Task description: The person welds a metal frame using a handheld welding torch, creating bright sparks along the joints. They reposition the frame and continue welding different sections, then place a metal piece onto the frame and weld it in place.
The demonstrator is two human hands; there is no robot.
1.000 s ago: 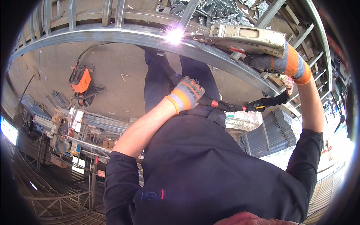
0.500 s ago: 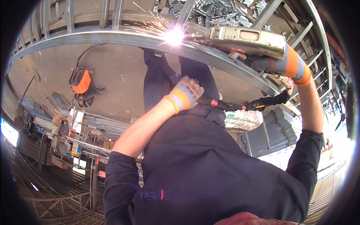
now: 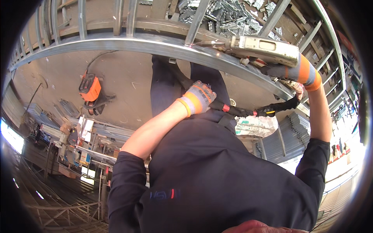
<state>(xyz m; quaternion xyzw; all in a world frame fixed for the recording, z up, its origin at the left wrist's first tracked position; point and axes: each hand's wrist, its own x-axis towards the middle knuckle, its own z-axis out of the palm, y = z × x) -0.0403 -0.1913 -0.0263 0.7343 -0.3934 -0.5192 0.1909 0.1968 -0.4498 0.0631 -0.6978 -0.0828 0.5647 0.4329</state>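
Bare metal and knit cloth
Curved rail (image 3: 116, 44) is showing dull galvanised steel; tool (image 3: 264, 48) looking scuffed metal, possibly painted; gloves (image 3: 198, 97) are wearing matt knit.

Grey-and-orange gloves on left hand (image 3: 199, 97) and right hand (image 3: 289, 71), dark navy sleeves

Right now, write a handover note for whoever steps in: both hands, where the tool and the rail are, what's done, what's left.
Left hand, in a grey and orange glove: closed on the black hose with a red band at the waist.
Right hand, gloved alike: fingers wrapped round the rear of the worn beige metal power tool.
The tool's tip sits on the curved grey steel rail, where a slanted bar meets it.
Done: no sparks at the tip; the state of the joint cannot be told.
Left: probably check that joint before lifting off.
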